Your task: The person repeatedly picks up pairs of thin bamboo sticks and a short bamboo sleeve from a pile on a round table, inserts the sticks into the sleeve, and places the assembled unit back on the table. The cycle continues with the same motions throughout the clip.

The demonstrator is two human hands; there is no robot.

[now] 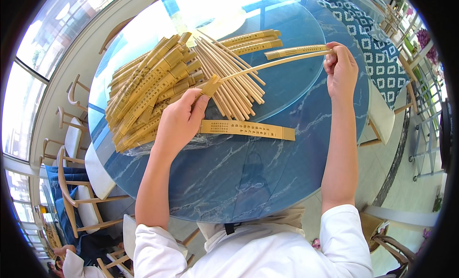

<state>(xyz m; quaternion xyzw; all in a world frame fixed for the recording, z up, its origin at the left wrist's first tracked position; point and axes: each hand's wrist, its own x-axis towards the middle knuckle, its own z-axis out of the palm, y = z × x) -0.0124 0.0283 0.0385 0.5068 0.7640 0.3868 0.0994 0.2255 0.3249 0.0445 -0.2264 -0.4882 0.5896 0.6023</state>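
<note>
My left hand (181,118) is closed on a gold paper chopstick sleeve (211,85), its open end toward the right. A pair of pale wooden chopsticks (275,64) stretches from that end across to my right hand (342,70), whose fingers pinch the far ends. Just behind the chopsticks, another gold sleeve (295,51) reaches to my right fingers; whether they touch it I cannot tell. Between my hands lies a heap of bare chopsticks (236,89). A flat printed sleeve (248,129) rests on the table beside my left thumb.
A large pile of gold sleeves (148,91) covers the left of the round blue marbled table (215,182), with clear plastic film (191,143) at its near edge. Several more sleeves (253,41) lie behind the chopsticks on a glass turntable (306,82). Wooden chairs (71,182) stand at left.
</note>
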